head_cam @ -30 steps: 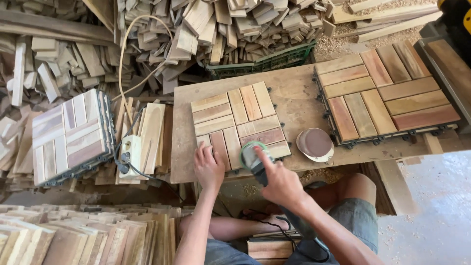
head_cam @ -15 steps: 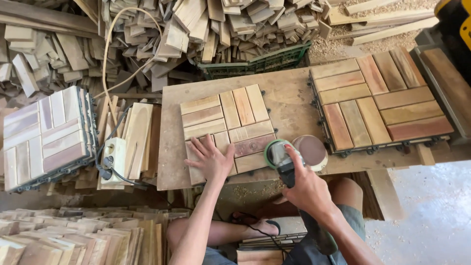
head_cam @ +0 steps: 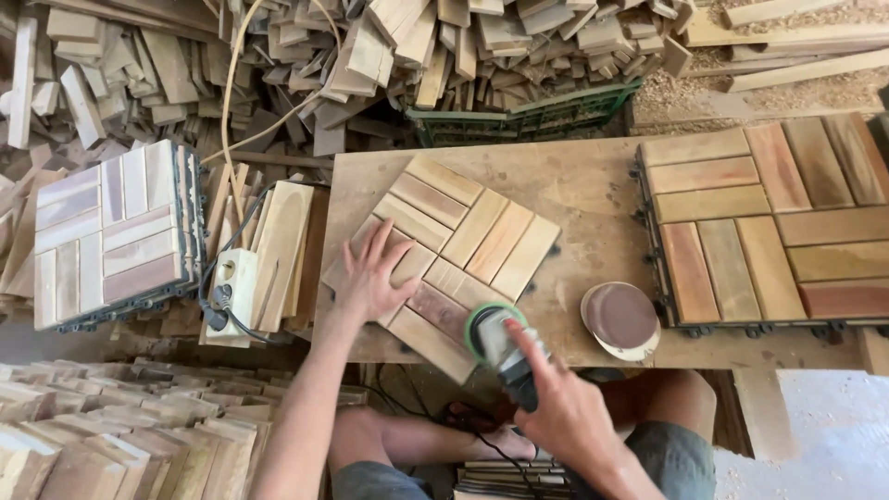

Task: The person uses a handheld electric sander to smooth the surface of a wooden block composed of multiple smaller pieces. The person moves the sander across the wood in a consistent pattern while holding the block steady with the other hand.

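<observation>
— Two hands are working on one item, correct?

— Correct. Item one: a square wooden slat tile (head_cam: 444, 250), lying turned cornerwise on the plywood bench top (head_cam: 574, 185), near its front edge. The left hand (head_cam: 370, 273) is pressing flat on the tile's left corner, fingers spread wide, nothing pinched.

— And the other hand?

— The right hand (head_cam: 556, 407) is gripping a disc sander (head_cam: 495, 338) with a green rim; the fingers are wrapping its dark body, the forefinger is lying straight along the top. The sander's pad is sitting on the tile's near corner.

— What is lying around it?

— Item two: a loose round sanding disc (head_cam: 620, 319), reddish-brown, resting on the bench just right of the sander. Item three: a stack of darker slat tiles (head_cam: 769, 222), sitting at the bench's right end. Item four: another pale tile stack (head_cam: 106, 236), standing off to the left. Item five: a white socket block (head_cam: 236, 282) with a dark plug in it, lying beside that stack. Item six: a heap of offcut slats (head_cam: 444, 46) is piling behind the bench.
</observation>
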